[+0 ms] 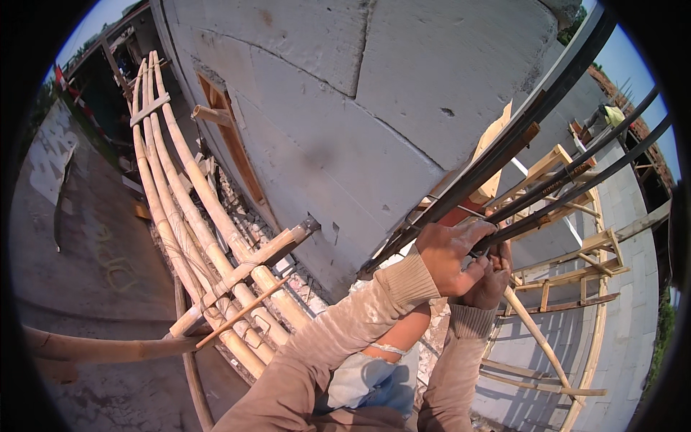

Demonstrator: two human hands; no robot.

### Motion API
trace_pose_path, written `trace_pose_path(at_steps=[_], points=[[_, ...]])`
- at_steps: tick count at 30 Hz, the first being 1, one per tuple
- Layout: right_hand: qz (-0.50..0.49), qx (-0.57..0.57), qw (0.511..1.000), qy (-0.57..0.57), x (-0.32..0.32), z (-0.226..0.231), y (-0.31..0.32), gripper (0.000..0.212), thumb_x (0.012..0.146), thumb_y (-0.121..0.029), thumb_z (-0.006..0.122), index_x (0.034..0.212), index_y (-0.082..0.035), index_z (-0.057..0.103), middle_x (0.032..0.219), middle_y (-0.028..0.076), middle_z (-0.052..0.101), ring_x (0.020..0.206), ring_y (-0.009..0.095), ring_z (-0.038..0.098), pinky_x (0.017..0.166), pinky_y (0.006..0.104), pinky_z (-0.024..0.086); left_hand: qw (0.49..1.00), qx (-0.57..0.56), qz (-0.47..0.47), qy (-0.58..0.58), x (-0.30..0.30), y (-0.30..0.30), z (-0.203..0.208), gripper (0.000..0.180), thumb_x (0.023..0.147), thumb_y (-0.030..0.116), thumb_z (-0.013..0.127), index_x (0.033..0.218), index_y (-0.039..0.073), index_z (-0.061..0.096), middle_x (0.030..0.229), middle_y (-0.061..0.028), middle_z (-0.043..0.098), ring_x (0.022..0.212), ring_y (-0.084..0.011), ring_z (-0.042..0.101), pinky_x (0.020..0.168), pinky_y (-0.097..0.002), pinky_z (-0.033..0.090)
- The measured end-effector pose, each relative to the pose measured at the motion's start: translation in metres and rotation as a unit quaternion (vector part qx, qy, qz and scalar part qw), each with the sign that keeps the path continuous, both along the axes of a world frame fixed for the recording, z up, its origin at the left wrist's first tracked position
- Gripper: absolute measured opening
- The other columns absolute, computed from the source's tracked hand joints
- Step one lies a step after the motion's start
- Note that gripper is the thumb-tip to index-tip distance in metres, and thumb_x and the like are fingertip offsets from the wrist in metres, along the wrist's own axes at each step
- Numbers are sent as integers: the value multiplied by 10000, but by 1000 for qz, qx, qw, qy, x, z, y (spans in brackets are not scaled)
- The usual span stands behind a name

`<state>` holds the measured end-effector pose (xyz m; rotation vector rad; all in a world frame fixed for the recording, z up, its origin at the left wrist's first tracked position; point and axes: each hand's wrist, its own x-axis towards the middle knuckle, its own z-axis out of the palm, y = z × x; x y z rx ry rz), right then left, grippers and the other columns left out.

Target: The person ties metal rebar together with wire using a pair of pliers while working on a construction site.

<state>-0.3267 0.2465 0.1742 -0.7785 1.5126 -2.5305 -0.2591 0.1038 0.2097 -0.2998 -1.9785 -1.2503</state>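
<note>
My left hand (448, 258), dusty at the fingers, is closed at the near end of two long dark steel bars (568, 175). Pressed close against it, my right hand (491, 282) has its fingers curled in from below. A small thin piece, perhaps wire, shows between the fingertips, but I cannot make out what either hand grips. More dark steel bars (497, 155) run up along the corner of the grey block wall (324, 144), just above my left hand. A pale wooden board (493, 173) stands behind them.
Bamboo poles (183, 187), lashed with crosspieces, stretch along the wall on the left. Broken rubble (248, 223) lies between poles and wall. At right, a wooden and bamboo frame (594, 281) stands against another block wall (633, 288). A person (604, 119) is at the far right.
</note>
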Motion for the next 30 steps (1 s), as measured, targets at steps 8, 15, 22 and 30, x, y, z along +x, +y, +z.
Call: trace_pose_path(at_steps=[8,15,22,30], points=[[9,-6,999,35,-1,0,-1,880,779,-158,850,1484,61,371,1484,216,485,1260,263,572,1076,369,470,997,42,-63,-29,0,-5,0,475,811,233,691,1231,30,601,950,-204,714,796,-389,709,708,-420,563],[-20,23,999,28,-6,-5,2,871,842,-346,810,1477,63,375,1440,215,529,1213,257,606,1030,334,498,994,-12,-90,-67,-2,-11,6,525,896,373,720,1236,10,552,908,-201,710,835,-395,710,734,-425,555],[-28,32,995,87,-4,-5,0,954,809,-501,828,1455,58,404,1398,205,565,1206,261,618,1030,343,496,986,-43,-104,-121,-4,-16,7,493,906,355,720,1243,40,545,952,-199,713,842,-393,709,729,-438,555],[-65,163,981,85,4,11,18,730,821,-197,809,1416,47,465,1326,191,622,1186,247,638,1002,350,527,988,-13,-94,-121,0,-8,10,449,900,285,690,1257,38,574,1052,-207,707,915,-396,697,773,-444,553]])
